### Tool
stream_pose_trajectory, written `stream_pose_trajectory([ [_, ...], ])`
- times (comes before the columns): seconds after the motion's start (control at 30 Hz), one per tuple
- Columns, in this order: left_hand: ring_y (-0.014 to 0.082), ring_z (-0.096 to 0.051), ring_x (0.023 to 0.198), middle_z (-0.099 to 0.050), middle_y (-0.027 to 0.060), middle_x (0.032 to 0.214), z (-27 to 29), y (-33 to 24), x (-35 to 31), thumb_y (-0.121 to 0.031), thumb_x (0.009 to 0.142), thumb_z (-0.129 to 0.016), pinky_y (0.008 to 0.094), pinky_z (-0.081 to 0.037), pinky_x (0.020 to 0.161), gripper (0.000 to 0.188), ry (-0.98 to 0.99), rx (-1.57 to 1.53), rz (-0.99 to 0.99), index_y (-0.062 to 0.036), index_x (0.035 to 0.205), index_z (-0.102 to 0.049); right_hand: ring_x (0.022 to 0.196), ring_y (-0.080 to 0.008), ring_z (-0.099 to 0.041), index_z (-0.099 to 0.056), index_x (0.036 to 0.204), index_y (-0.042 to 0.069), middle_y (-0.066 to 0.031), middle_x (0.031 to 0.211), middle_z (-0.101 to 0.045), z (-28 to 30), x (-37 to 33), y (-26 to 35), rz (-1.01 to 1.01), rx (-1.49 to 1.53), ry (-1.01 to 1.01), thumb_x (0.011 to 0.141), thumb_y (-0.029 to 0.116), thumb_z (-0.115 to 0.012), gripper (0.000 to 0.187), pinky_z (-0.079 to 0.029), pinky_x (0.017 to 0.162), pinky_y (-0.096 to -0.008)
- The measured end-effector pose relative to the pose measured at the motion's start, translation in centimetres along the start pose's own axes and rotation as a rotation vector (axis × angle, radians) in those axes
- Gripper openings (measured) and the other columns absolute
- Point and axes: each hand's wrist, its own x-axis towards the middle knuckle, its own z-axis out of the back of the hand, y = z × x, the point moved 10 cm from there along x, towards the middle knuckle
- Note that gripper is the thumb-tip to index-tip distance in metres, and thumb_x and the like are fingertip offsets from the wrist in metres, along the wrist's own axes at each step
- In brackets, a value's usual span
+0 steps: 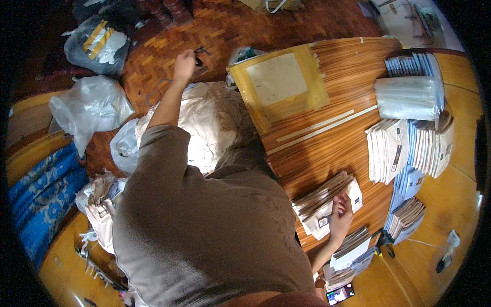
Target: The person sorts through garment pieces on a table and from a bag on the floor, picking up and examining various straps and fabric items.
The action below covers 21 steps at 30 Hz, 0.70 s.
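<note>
My left hand (pixel 185 65) reaches out to the far left, above the parquet floor. Its fingers are closed on a thin dark cord-like piece (pixel 199 60), whose exact kind I cannot make out. At the near edge of the wooden table, my right hand (pixel 341 211) lies against a stack of folded cream garments (pixel 322 202). The fingers of that hand are loosely bent, with nothing visible between them. Dark labels show on the top garment. Below my left arm sits a large heap of loose cream cloth (pixel 212 115).
Brown tape holds a pale sheet (pixel 276 79) on the wood-grain table (pixel 327 135). Along its right side stand more folded garment stacks (pixel 386 151) and clear plastic packs (pixel 406 97). Plastic bags (pixel 92 105) lie at left, near blue patterned fabric (pixel 43 197). A lit phone (pixel 340 294) sits low.
</note>
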Motion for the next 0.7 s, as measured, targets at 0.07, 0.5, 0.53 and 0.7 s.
stream_pose_trajectory([
  [0.07, 0.0295, -0.069, 0.081, -0.072, 0.0181, 0.086, 4.3, 4.6, 2.8, -0.027, 0.099, -0.054, 0.0408, -0.051, 0.077, 0.032, -0.203, -0.067, -0.028, 0.0, 0.106, -0.07, 0.091, -0.0156, -0.067, -0.064, 0.13, -0.004, -0.0105, 0.102, -0.073, -0.3, 0.3, -0.3, 0.012, -0.031, 0.032, 0.102, 0.025, -0.068, 0.04, -0.053, 0.08, -0.0296],
  [0.5, 0.0398, -0.071, 0.105, -0.074, 0.0235, 0.11, -4.3, -3.8, 2.2, -0.039, 0.09, -0.072, 0.0432, -0.056, 0.095, 0.047, 0.226, 0.522, -0.295, 0.0012, 0.115, -0.072, 0.093, -0.0162, -0.068, -0.065, 0.129, -0.002, -0.0105, 0.105, -0.073, -0.4, -0.3, -0.7, -0.074, -0.041, 0.038, 0.102, 0.023, -0.069, 0.037, -0.054, 0.078, -0.03],
  [0.53, 0.0387, -0.072, 0.102, -0.075, 0.0213, 0.108, -5.9, -5.9, 1.8, -0.035, 0.092, -0.073, 0.0429, -0.058, 0.092, 0.041, 0.266, 0.173, -0.452, -0.0007, 0.114, -0.072, 0.093, -0.0164, -0.068, -0.065, 0.129, -0.002, -0.0108, 0.105, -0.073, -0.5, -0.1, -0.4, -0.069, -0.049, 0.034, 0.102, 0.024, -0.069, 0.038, -0.054, 0.078, -0.0304],
  [0.7, 0.0336, -0.071, 0.108, -0.074, 0.0161, 0.121, -17.3, -8.2, -0.4, -0.017, 0.094, -0.071, 0.0428, -0.056, 0.094, 0.034, 0.896, 0.069, -0.394, -0.0056, 0.126, -0.07, 0.09, -0.0236, -0.07, -0.066, 0.129, -0.003, -0.017, 0.108, -0.074, -0.9, 0.8, 0.2, 0.016, -0.069, 0.023, 0.1, 0.03, -0.07, 0.044, -0.055, 0.077, -0.035],
])
